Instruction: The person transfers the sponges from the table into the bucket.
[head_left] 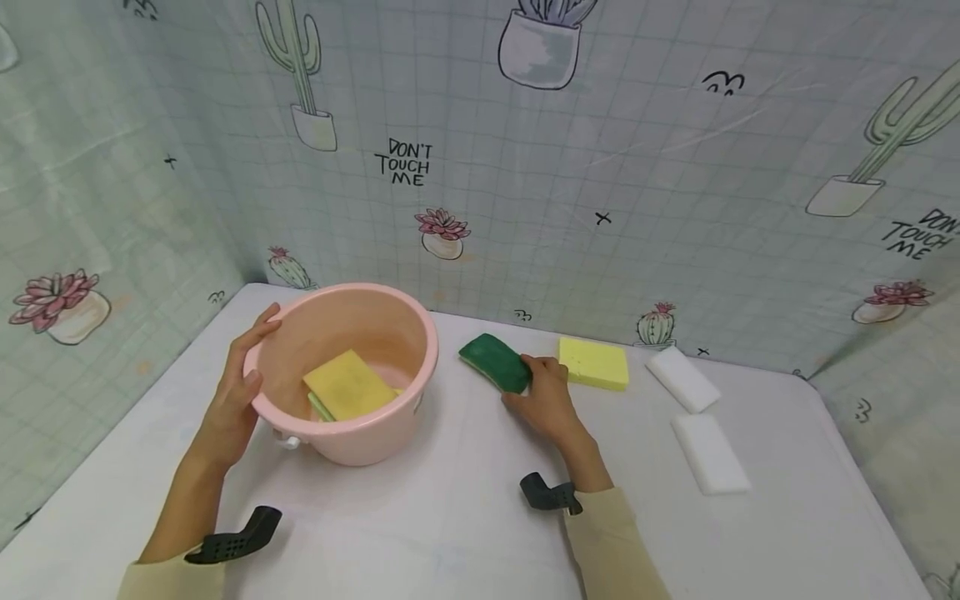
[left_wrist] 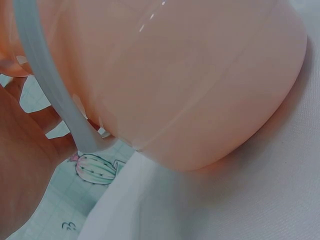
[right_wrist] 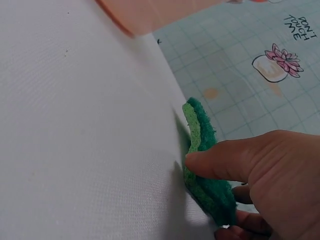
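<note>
Just below centre frame, we are pinching a green sponge (head_left: pixel 491 360) in our right hand (head_left: pixel 551 402); left of centre, our left hand (head_left: pixel 231 410) is gripping a pink bucket (head_left: pixel 375 437); white blocks (head_left: pixel 711 455) are lying on the worktop (head_left: pixel 450 525) at right.

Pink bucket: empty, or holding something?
Not empty: the head view shows a yellow sponge inside the pink bucket, with a green edge partly visible beneath it.

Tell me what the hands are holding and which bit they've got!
The right hand pinches the green sponge at its right end; the left hand holds the pink bucket by the left side of its rim.
</note>
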